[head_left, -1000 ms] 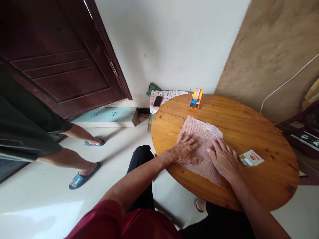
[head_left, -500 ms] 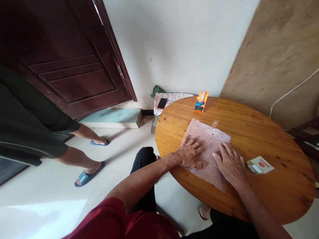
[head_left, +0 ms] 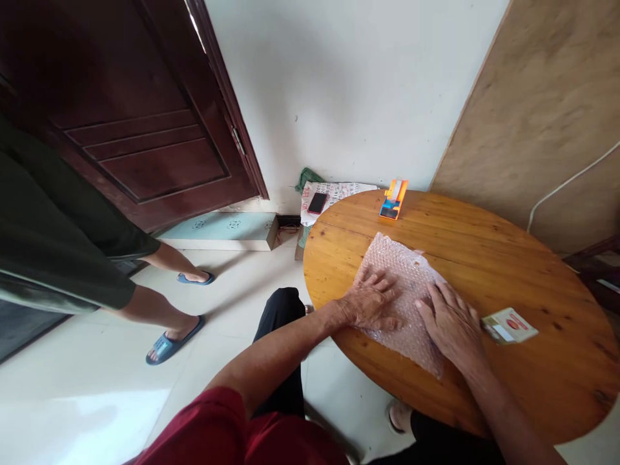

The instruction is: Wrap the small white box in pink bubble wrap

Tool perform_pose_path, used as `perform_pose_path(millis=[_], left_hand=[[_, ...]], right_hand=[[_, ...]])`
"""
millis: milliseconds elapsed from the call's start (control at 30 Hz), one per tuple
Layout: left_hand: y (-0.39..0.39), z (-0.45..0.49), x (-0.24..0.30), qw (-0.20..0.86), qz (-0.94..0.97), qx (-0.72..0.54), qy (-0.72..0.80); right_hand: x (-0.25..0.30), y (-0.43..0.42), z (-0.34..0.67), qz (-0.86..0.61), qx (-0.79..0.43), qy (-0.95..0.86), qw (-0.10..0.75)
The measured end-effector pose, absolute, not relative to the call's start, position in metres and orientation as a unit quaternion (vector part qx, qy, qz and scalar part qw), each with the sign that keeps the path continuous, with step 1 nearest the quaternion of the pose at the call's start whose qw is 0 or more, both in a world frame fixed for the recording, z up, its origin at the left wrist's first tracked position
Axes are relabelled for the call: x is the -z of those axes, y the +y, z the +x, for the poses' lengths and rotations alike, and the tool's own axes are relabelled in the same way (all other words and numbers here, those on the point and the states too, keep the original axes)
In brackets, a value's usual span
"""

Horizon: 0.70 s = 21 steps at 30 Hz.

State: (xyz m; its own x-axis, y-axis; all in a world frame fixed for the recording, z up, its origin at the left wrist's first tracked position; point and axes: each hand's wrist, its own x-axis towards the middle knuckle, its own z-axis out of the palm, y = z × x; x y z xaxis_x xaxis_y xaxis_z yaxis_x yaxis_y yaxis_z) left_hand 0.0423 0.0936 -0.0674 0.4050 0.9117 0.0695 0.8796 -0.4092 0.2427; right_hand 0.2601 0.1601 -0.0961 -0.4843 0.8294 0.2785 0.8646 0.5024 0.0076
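Observation:
A sheet of bubble wrap (head_left: pixel 411 303) lies flat on the oval wooden table (head_left: pixel 504 258). My left hand (head_left: pixel 372 302) rests on its left part with the fingers spread. On its right edge lies my right hand (head_left: pixel 450 323), fingers stretched out and thumb apart, partly on the wrap. Neither hand grips anything. Just right of my right hand is a small flat card or packet (head_left: pixel 511 325) with a red mark. An orange and blue tape dispenser (head_left: pixel 394 200) stands at the table's far edge.
Beyond the table's left end, a phone (head_left: pixel 317 203) lies on a printed white sack (head_left: pixel 339 192). Another person's legs in slippers (head_left: pixel 175 340) are at the left, before a dark red door (head_left: pixel 159 135). A long pale box (head_left: pixel 220 230) lies on the floor by the wall.
The clear strip at the wrap's far edge stood out before and now shows only slightly, apparently folded down. Both hands stay nearly in place; the view has shifted a little.

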Motion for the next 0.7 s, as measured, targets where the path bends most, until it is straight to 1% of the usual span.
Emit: perform_pose_path(millis=[200,300,400,467,500,567,700], left_hand=[[0.096,0.039,0.066,0.093,0.839,-0.12,0.523],[0.085,0.032,0.061,0.089,0.83,-0.153,0.529],[0.062,0.001,0.053,0.073,0.791,-0.238,0.558],[0.046,-0.042,0.038,0.06,0.721,-0.32,0.612],[0.038,-0.071,0.024,0.051,0.676,-0.341,0.651],[0.024,-0.139,-0.016,-0.012,0.595,-0.356,0.721],[-0.01,-0.276,-0.141,-0.183,0.421,-0.327,0.826]], right_hand=[[0.094,0.158,0.26,-0.486,0.078,-0.861,0.128],[0.095,0.159,0.26,-0.484,0.078,-0.861,0.13],[0.097,0.16,0.261,-0.482,0.072,-0.863,0.132],[0.098,0.161,0.261,-0.48,0.076,-0.864,0.132],[0.099,0.162,0.261,-0.48,0.081,-0.863,0.134],[0.099,0.162,0.262,-0.481,0.088,-0.861,0.138],[0.101,0.164,0.262,-0.471,0.097,-0.863,0.151]])
